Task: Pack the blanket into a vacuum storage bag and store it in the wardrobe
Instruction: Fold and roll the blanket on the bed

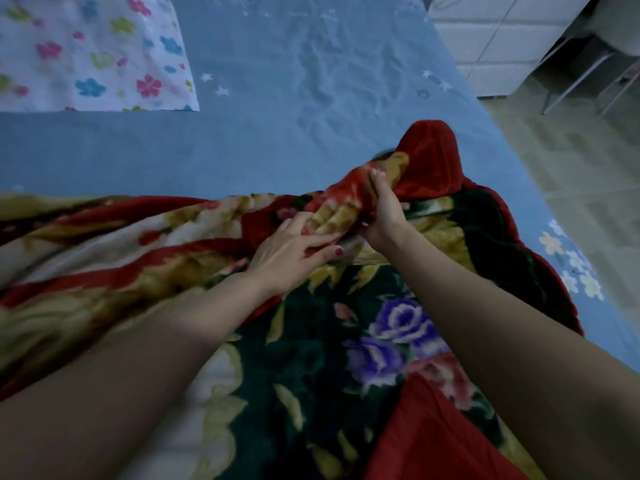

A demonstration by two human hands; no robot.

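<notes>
A thick plush blanket (311, 358), red and dark green with gold leaves and purple roses, lies rumpled across the near half of the blue bed. My right hand (382, 206) grips a bunched red and gold fold of it, lifted a little above the bed. My left hand (294, 251) lies just left of that fold, its fingers stretched out and pressing on the fabric. No vacuum storage bag or wardrobe is in view.
The blue star-printed bedsheet (277, 98) stretches away from me. A white pillow with coloured flowers (90, 53) lies at the far left. Right of the bed is tiled floor (571, 174), with metal chair legs (581, 77) by a white wall.
</notes>
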